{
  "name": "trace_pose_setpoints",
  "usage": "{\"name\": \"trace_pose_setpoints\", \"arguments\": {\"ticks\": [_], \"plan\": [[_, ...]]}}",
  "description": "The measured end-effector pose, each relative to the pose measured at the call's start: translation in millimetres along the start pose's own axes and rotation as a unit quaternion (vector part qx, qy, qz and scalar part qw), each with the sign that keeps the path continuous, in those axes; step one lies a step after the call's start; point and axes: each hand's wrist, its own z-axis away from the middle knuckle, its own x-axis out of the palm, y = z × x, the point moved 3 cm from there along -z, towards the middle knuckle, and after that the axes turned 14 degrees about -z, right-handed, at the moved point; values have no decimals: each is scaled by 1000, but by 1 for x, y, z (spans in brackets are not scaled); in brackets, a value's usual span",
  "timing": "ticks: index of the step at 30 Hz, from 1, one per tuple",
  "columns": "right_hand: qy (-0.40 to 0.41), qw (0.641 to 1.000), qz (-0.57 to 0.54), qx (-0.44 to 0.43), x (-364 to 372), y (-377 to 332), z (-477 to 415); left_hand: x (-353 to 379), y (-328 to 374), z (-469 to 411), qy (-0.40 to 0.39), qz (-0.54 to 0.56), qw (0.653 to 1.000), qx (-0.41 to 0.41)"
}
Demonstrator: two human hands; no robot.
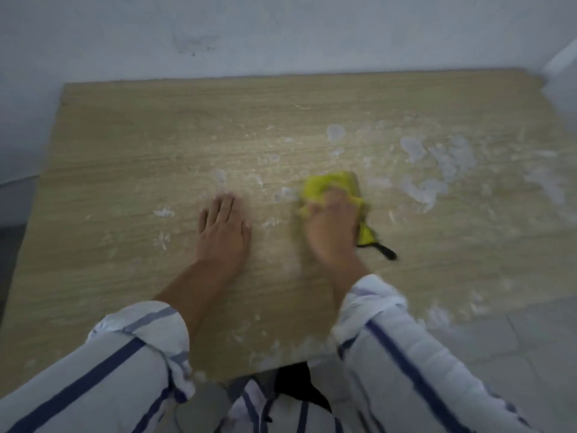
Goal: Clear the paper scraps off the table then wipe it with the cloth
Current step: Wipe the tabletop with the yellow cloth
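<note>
Your right hand [331,223] sits on the yellow cloth [331,185], centre-right on the table [156,135]. Its fingers look curled into the cloth, though motion blur leaves the grip uncertain. Your left hand [223,226] lies flat on the wood, fingers straight, holding nothing. Key relation: the heaviest white residue [437,164] lies right of and beyond the cloth, so the R hand is nearer; sweep that way. The cloth's black tag [385,250] trails toward you. No brand/text legible.

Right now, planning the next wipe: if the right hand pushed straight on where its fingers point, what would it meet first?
The right hand, gripping the crumpled yellow cloth, would probably first reach the whitish smears on the light wooden table; blur leaves doubt.
</note>
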Motion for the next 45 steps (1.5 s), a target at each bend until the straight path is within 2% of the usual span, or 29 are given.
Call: {"name": "trace_pose_setpoints", "arguments": {"ticks": [2,3,5,7,9,11,12,13,15,16,18,20,23,25,27,28,30,32,34,37,40,42,43,45], "plan": [[-89,991,-8,-98,34,-31,44,2,-2,17,5,-2,1000,-1],[-103,988,0,-113,37,-32,57,3,-2,24,11,-8,1000,1],[-72,993,11,-97,21,-8,63,5,-3,37,9,-21,1000,10],[-15,999,27,-33,-9,42,64,8,-2,47,-3,-33,999,18],[49,996,31,70,-47,92,66,9,-1,55,-5,-38,999,23],[83,981,27,174,-69,112,71,10,1,63,-6,-36,999,26],[91,978,24,186,-68,106,73,11,3,67,-8,-33,999,29],[88,983,15,159,-62,88,76,12,5,70,-9,-30,999,33],[46,998,-32,24,-30,39,89,13,9,75,-9,-26,999,43],[-2,998,-48,-48,-8,14,103,14,10,77,-9,-28,998,48],[-111,986,-40,-116,21,-14,135,14,11,79,-7,-33,998,52],[-115,987,-17,-109,11,-3,143,14,11,79,0,-32,998,51],[-10,995,28,-96,-38,55,133,15,16,81,-9,-32,998,62],[60,997,22,32,-76,110,116,15,24,84,-13,-33,997,72],[106,977,-5,187,-97,144,104,14,36,86,-20,-26,996,82],[124,970,-22,209,-98,141,99,14,43,87,-25,-23,996,88],[113,983,-61,133,-76,106,92,15,57,87,-32,-17,994,101],[10,997,-80,2,-36,59,100,16,69,85,-35,-21,993,110],[-87,994,-46,-56,-13,41,115,16,77,80,-32,-24,992,115],[-65,998,10,-9,-43,84,104,14,87,73,-33,-29,991,129],[34,992,2,122,-100,150,89,12,94,69,-36,-35,990,133],[86,977,-3,197,-116,161,76,11,101,63,-37,-31,990,134],[100,978,-18,183,-114,148,67,11,105,59,-39,-29,990,133],[77,992,-73,69,-87,109,50,12,114,49,-40,-33,990,132]]}}
